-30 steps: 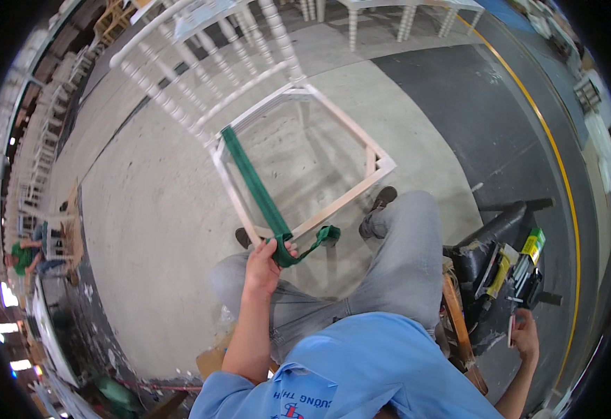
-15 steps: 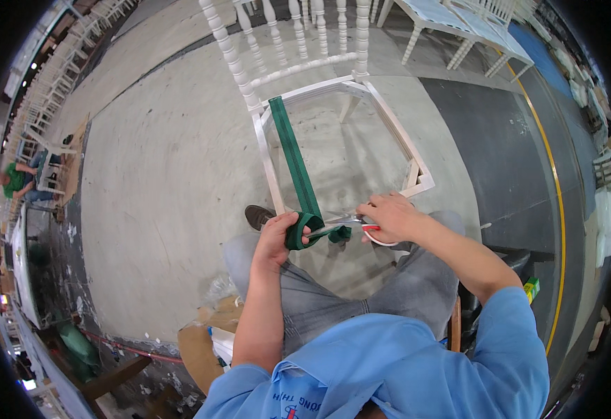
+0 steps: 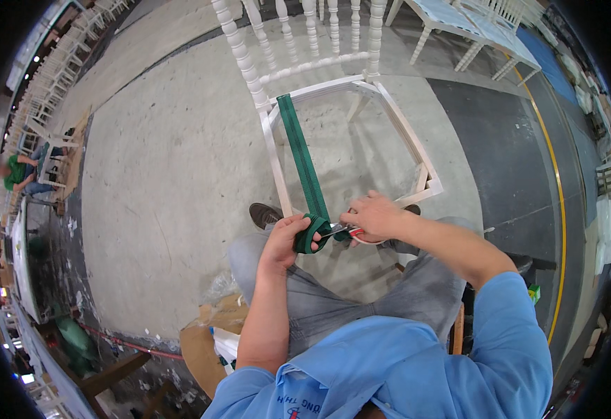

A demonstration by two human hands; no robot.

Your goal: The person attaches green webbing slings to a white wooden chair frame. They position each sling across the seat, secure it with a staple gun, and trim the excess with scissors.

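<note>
A white wooden chair frame (image 3: 274,155) with turned back spindles stands in front of me, its seat open. One green webbing strap (image 3: 301,150) runs from the back rail toward me along the left side. At its near end my left hand (image 3: 282,241) grips a folded bunch of the strap. My right hand (image 3: 377,215) holds scissors (image 3: 360,237) with red and white handles, the blades pointing left at the strap beside my left fingers. A short green end curls under the blades. Whether the blades are cutting into the webbing is hard to make out.
Cardboard (image 3: 197,353) and a clear plastic bag (image 3: 223,286) lie by my left leg. A person in green (image 3: 19,173) sits far left beside rows of white chairs (image 3: 57,77). More white chairs with pale blue covering (image 3: 459,24) stand at the back right.
The scissors in my right hand have moved left, closer to my left hand, and the blades look less spread. The chair appears shifted slightly right in view.
</note>
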